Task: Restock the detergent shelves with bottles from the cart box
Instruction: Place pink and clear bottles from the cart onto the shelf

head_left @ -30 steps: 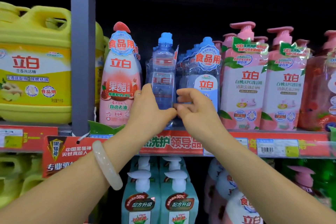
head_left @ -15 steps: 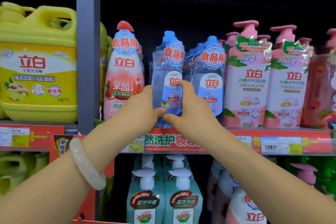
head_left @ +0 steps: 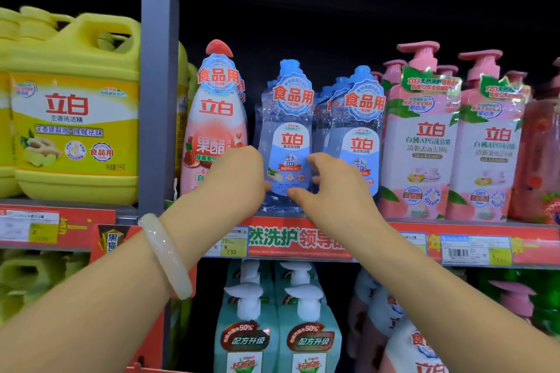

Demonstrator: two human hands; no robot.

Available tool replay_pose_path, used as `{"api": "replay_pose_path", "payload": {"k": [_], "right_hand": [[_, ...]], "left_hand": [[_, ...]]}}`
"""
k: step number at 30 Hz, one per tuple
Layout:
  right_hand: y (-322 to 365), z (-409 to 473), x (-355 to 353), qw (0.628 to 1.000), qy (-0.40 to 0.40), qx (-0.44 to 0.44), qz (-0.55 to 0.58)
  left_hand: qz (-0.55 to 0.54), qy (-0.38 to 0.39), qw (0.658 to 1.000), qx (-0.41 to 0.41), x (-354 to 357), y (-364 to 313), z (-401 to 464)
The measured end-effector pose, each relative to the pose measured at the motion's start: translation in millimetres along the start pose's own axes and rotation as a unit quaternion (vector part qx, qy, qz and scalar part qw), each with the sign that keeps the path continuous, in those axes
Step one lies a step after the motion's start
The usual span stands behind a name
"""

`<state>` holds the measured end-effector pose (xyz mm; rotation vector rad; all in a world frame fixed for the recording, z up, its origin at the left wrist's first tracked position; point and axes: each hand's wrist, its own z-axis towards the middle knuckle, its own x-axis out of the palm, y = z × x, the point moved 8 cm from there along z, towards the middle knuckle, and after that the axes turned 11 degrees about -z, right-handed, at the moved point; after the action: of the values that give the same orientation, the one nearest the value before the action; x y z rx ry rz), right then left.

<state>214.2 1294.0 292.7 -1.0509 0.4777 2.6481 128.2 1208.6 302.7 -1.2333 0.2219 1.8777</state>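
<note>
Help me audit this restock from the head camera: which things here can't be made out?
- Base of the clear blue bottle: covered by the left hand and right hand.
- Bottles behind the front row: hidden by those in front, so stock depth is unknown.
- Price tags: small print too blurred.
- Red bottle: cut by the right edge.
- Cart box: out of frame.

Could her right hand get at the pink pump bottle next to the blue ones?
Probably yes. The right hand is at the clear blue bottle, and the pink pump bottle stands at the shelf front nearby, nothing before it.
</note>
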Motion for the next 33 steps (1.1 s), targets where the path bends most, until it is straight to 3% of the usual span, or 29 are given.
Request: {"api": "replay_pose_path", "payload": {"k": [3, 7, 11, 16, 24, 33], "right_hand": [[-6.0, -4.7, -8.2, 0.999, -0.023, -0.007, 0.025], [-42.2, -23.6, -38.3, 0.990, -0.141, 0.009, 0.019], [-71.4, -29.4, -23.6, 0.993, -0.099, 0.053, -0.038], [-71.3, -22.7, -21.4, 0.988, -0.122, 0.072, -0.064], [-65.0, -16.6, -15.8, 0.983, -0.144, 0.075, -0.082], [-66.6, -16.7, -12.0, 0.981, -0.170, 0.069, -0.070]], "left_hand": [[0.008, -0.023, 0.999, 0.020, -1.0, -3.4, -2.0], [-0.081, -0.095, 0.990, 0.062, -6.8, -6.5, -13.7], [-0.093, -0.119, 0.974, 0.166, 5.1, -28.8, -16.1], [-0.162, -0.121, 0.977, 0.072, 21.9, -28.6, -3.9], [-0.106, -0.146, 0.983, 0.029, 24.5, -31.9, -1.3], [-0.116, -0.160, 0.980, -0.004, 24.1, -36.7, 2.2]]}}
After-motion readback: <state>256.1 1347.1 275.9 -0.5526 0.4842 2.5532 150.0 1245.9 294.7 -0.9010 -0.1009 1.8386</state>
